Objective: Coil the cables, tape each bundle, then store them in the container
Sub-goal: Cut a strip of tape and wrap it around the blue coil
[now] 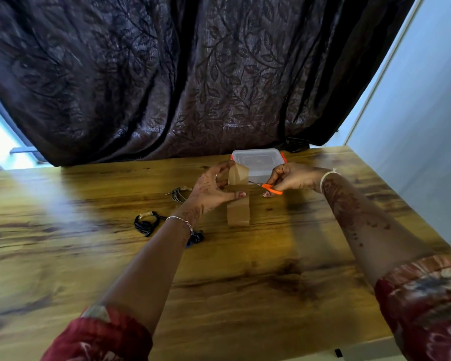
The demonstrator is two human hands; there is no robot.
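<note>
Left grip point(208, 188) pinches a strip of brown tape point(236, 175) drawn up from the tape roll point(238, 213), which stands on edge on the tabletop point(245, 269). The right grip point(292, 178) is closed round orange-handled scissors point(270, 188), blades at the strip. Progress, as judged: mid-task. A black cable coil point(146, 224) and a grey cable coil point(179, 195) lie left of the roll, each apparently banded with pale tape. A dark bundle point(197, 237) is half hidden by the left wrist. None is stored: the clear container point(258, 162), lid on, sits beyond the hands. Surroundings: wood-grain tabletop, dark leaf-patterned curtain point(193, 74) behind, pale wall point(427, 100) at right.
</note>
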